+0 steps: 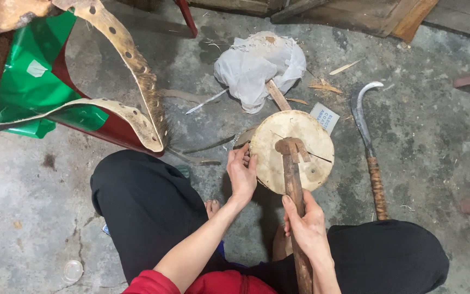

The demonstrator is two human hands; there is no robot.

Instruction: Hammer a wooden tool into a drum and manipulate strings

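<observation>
Pale wood, cracked across its face, makes up the round block point(295, 149) that sits on the concrete floor point(39, 218) between the person's knees, and everything else is placed from it. The left hand point(242, 173) rests against the block's near-left edge, fingers together and curled onto the rim. The right hand point(305, 223) is clamped around the shaft of a wooden-handled tool point(294, 179), just below the block; the tool's head lies on the block's middle (what kind of head it is cannot be told). Right of the block, a curved sickle point(366, 136) with a wrapped handle lies on the floor, apart from it. Just beyond the block sits a crumpled white cloth point(257, 68), with a wooden stick poking from under it towards the block. A small printed card point(325, 117) lies touching the block's far-right edge. Far left of the block, a strip of hide with punched holes point(137, 71) curves over green sheeting point(28, 81).
</observation>
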